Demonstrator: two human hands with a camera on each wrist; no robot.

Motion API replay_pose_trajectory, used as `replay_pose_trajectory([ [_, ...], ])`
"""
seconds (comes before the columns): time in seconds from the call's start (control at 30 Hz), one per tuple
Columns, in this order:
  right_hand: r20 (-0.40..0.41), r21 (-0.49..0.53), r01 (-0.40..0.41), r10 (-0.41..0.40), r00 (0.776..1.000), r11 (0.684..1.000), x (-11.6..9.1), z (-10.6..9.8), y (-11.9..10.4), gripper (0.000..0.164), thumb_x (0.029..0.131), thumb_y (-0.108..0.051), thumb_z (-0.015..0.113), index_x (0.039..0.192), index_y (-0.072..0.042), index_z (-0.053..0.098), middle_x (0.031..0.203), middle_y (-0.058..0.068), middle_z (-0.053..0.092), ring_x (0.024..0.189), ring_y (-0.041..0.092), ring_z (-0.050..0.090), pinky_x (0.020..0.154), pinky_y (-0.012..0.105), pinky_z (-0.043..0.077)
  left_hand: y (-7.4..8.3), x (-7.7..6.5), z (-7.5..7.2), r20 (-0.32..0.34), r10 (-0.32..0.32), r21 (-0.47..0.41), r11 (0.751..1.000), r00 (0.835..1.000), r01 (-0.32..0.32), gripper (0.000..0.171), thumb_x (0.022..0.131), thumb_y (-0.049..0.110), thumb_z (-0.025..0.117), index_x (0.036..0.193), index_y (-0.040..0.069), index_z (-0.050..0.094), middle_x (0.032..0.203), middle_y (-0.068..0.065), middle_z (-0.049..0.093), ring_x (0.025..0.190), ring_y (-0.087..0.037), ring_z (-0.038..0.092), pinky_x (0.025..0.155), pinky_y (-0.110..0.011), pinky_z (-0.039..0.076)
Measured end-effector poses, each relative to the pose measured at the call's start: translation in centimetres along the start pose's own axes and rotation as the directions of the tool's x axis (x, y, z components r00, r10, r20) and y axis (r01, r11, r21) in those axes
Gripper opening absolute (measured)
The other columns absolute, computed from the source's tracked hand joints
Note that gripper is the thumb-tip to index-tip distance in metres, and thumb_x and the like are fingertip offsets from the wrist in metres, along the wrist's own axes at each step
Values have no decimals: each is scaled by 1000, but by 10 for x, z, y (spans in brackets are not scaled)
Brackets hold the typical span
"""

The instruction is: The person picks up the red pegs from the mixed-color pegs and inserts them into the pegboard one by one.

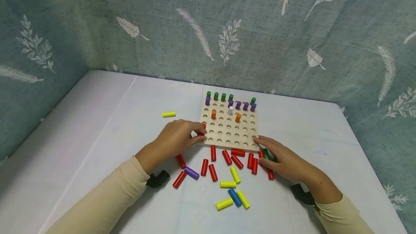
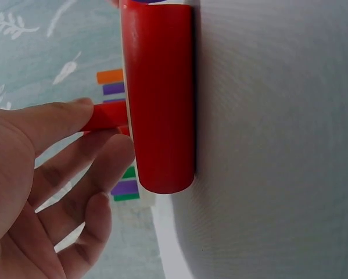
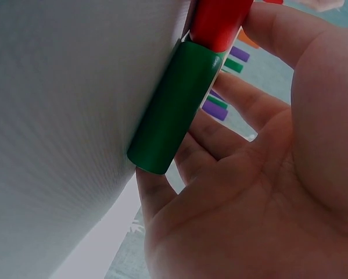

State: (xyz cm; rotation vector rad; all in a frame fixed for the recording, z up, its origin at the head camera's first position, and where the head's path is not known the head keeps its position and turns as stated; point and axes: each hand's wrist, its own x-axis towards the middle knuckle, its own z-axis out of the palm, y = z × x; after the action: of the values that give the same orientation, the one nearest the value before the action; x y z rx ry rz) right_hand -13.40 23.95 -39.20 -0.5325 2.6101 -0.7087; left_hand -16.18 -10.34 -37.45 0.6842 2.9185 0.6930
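My left hand (image 1: 177, 135) is at the left edge of a wooden pegboard (image 1: 224, 136), pinching a red peg (image 2: 107, 116) between thumb and finger. The peg stands up from the board in the left wrist view. At the board's front right corner rests my right hand (image 1: 287, 158), fingers extended and loosely spread, the index fingertip at the corner. Beneath that hand lie a green peg (image 3: 174, 107) and red pegs, partly hidden. Green pegs (image 1: 223, 97), purple pegs (image 1: 246, 106), two orange pegs (image 1: 213, 114) and a white peg (image 1: 230, 110) stand in the board's holes.
Several red pegs (image 1: 212, 172) lie loose along the front of the board. A purple peg (image 1: 191, 173), yellow pegs (image 1: 228, 184) and a blue peg (image 1: 234, 197) lie nearer me. One yellow peg (image 1: 169, 114) is left of the board. Behind the white table hangs a leaf-patterned curtain (image 1: 156, 46).
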Motion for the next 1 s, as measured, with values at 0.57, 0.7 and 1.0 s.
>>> replay_pose_trajectory([
  [0.57, -33, -9, 9, -9, 999, 1000, -4, 0, 3, 65, 97, -35, 64, 155, -30, 35, 162, 12, 31, 148, 42, 28, 112, 64, 31, 0, 2, -1, 4, 81, 57, 995, 997, -82, 36, 92, 29, 73, 126, 22, 65, 101, 5, 75, 72, -9, 58, 60, -26, 44],
  [0.7, -36, -10, 23, -24, 999, 1000, -4, -1, 1, 65, 98, -35, 64, 155, -29, 35, 162, 12, 32, 148, 42, 29, 112, 64, 31, 1, 1, -7, -16, 63, 86, 994, 998, -62, 41, 94, 31, 70, 133, 22, 61, 103, 4, 74, 66, -8, 56, 55, -25, 41],
  [1.0, -11, 2, 4, -4, 1000, 1000, 0, 2, 0, 66, 97, -35, 65, 155, -30, 35, 162, 11, 31, 148, 41, 28, 113, 64, 30, -6, -5, -21, -5, 13, 97, 995, 1000, -12, 18, 95, 21, 65, 112, 19, 71, 92, 5, 73, 66, -10, 55, 61, -25, 44],
])
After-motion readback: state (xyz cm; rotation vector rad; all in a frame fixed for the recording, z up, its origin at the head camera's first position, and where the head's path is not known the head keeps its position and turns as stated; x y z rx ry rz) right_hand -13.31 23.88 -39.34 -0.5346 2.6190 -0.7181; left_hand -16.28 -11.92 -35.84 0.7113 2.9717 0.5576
